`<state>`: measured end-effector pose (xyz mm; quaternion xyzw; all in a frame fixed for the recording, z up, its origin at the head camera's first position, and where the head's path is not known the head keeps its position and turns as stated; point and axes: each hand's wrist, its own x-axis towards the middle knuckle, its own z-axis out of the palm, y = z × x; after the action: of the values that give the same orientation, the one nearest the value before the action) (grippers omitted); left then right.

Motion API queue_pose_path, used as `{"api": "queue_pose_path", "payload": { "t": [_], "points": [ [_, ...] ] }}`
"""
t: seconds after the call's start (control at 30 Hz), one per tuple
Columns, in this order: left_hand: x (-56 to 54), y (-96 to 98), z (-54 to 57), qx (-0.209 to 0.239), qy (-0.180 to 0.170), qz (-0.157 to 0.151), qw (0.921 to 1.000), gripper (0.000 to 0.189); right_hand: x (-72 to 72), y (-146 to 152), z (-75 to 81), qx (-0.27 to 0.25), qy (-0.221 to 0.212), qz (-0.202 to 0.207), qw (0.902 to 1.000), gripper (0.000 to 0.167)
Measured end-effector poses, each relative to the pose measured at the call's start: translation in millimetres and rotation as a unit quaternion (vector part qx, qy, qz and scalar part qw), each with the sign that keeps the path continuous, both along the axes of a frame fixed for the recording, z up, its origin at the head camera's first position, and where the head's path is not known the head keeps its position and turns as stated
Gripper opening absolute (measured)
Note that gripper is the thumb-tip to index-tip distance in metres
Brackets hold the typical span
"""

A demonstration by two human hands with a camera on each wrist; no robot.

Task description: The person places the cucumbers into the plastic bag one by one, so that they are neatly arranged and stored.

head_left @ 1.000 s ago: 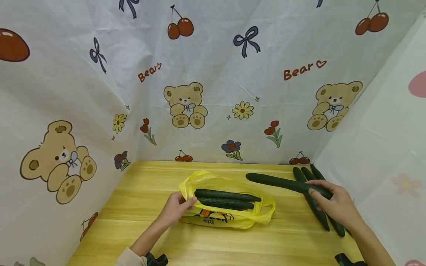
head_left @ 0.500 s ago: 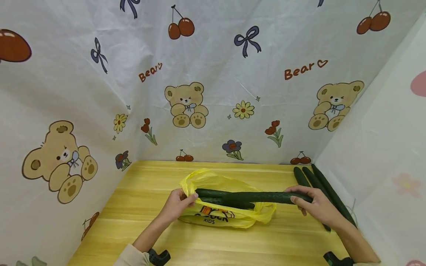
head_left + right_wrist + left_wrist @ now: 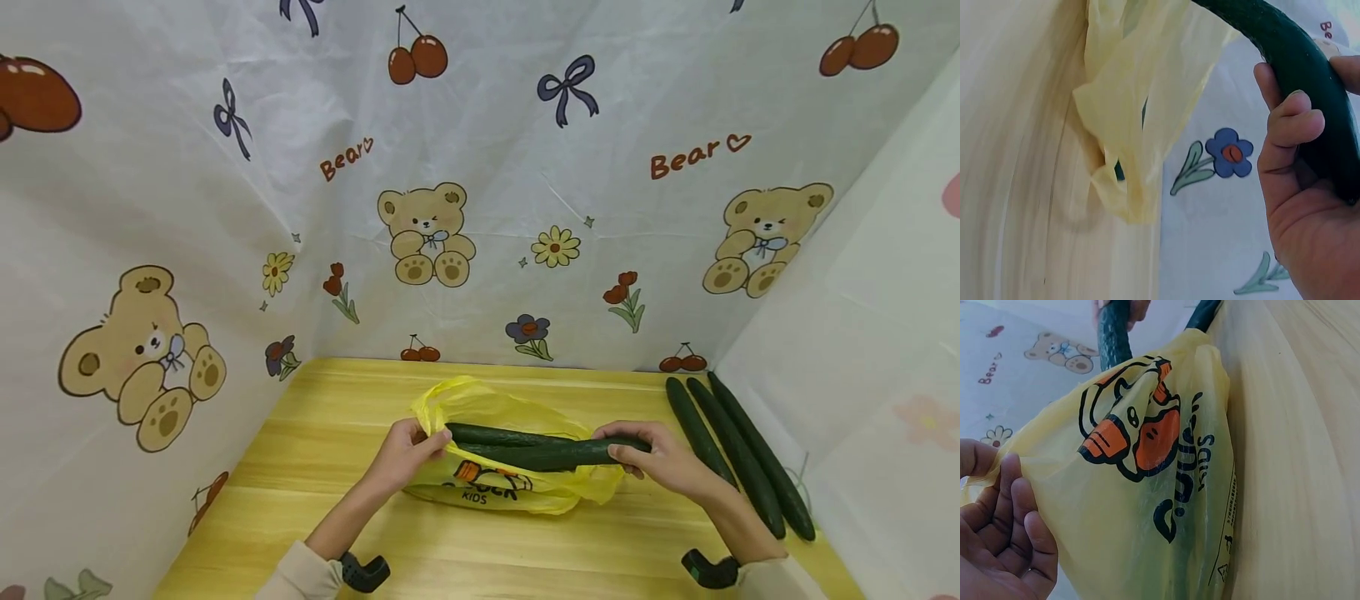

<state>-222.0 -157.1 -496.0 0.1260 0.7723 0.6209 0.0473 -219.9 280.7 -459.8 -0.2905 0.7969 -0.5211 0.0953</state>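
Your hands, two, both occupied. Left hand (image 3: 408, 454): thumb and fingers pinch the rim of the bag at its left end, drawing the thin film out. Right hand (image 3: 663, 458): fingers and thumb wrap one end of a cucumber, thumb on the side nearer you.

Held cucumber (image 3: 547, 456): dark green, long, lying nearly level, its far end within the mouth of the bag, its gripped end past the bag's right side.

Bag (image 3: 551, 497): yellow, thin plastic, lying on the worktop before you, mouth open; front printed with an orange-and-black cartoon and the word "KIDS".

Bagged cucumber (image 3: 498, 434): inside the bag, just behind the one you hold; whether more lie beneath, you cannot tell.

Loose cucumbers (image 3: 738, 458): three, side by side and slanting, at the right of the worktop, beyond your right wrist.

Worktop (image 3: 480, 550): pale yellow, wood-grained.

Cloth (image 3: 495, 158): white, hung behind the worktop, printed with bears, bows, cherries and flowers.

Sleeves (image 3: 307, 573): pale, one on each forearm.
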Motion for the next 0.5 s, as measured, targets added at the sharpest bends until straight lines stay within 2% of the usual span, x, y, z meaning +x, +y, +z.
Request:
{"api": "queue_pose_path", "payload": {
  "t": [0.27, 0.5],
  "points": [
    [0.9, 4.2, 4.0, 0.006, -0.005, 0.003, 1.0000, 0.028, -11.4, -27, -0.7, 0.022, -0.012, 0.019, 0.9995, 0.028],
    [2.2, 5.4, 8.0, 0.007, 0.002, 0.001, 1.0000, 0.027, -21.9, -55, -2.5, 0.019, -0.015, 0.048, 0.9986, 0.030]
  ]
}}
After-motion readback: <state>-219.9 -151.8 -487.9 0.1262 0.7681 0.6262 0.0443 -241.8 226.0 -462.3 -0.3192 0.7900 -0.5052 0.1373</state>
